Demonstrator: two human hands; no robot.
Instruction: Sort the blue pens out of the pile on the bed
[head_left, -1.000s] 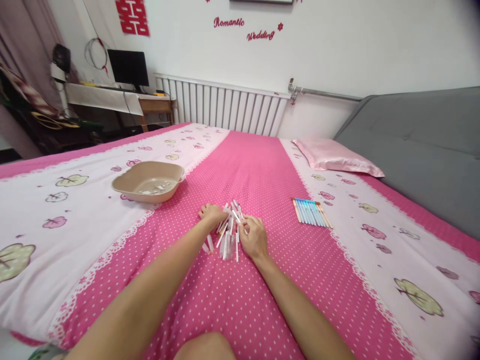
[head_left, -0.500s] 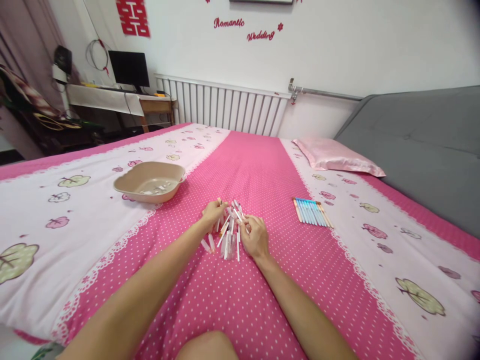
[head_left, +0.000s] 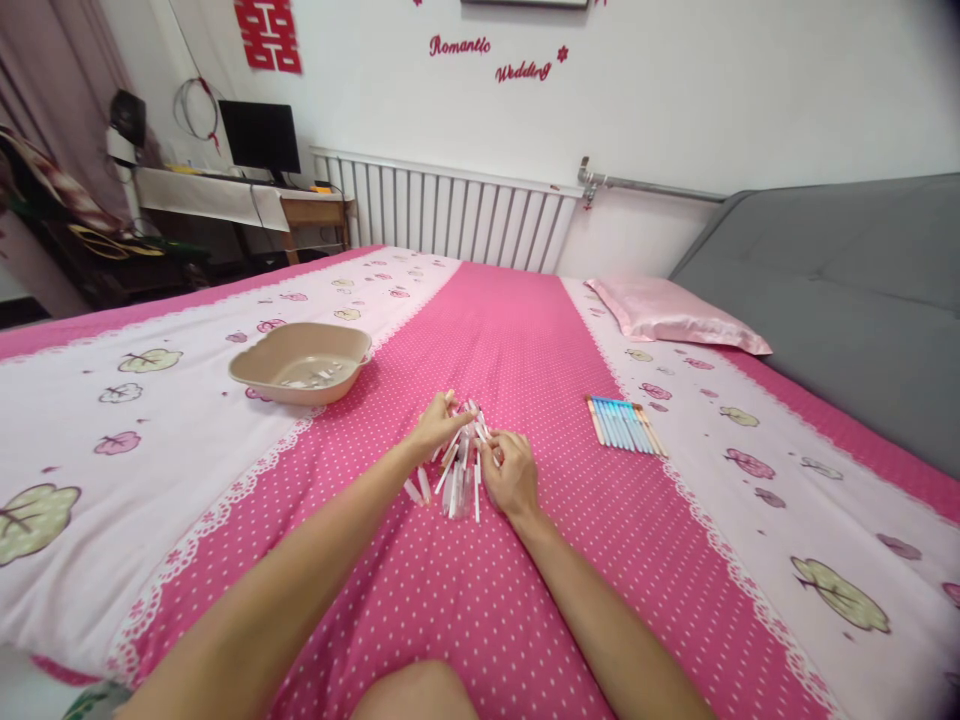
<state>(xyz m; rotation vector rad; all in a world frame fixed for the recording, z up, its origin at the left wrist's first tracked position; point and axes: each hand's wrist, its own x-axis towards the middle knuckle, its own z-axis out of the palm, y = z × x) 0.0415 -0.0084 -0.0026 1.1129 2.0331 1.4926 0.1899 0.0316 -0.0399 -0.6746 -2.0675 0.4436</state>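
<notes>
A loose pile of slender clear and white sticks (head_left: 459, 490), which look like pen parts, lies on the pink dotted bedspread between my hands. My left hand (head_left: 435, 425) reaches over the pile's far left side, thumb stretched to the right and apart from the fingers; nothing held shows clearly. At the pile's right edge, my right hand (head_left: 511, 468) is closed in a pinch on what appears to be a thin white stick, its lower end hidden by the fingers. Off to the right, a neat row of blue and peach pens (head_left: 626, 425) lies flat.
A beige plastic basin (head_left: 255, 378) with several small clear pieces inside stands to the left on the bed. A pink pillow (head_left: 667, 312) rests at the far right by the grey headboard (head_left: 832, 270). Beyond the bed are a radiator (head_left: 450, 212) and a desk with a monitor (head_left: 260, 138).
My left hand has shifted slightly right and its thumb now stretches across the top of the pile. The right hand stays in nearly the same place, still pinched.
</notes>
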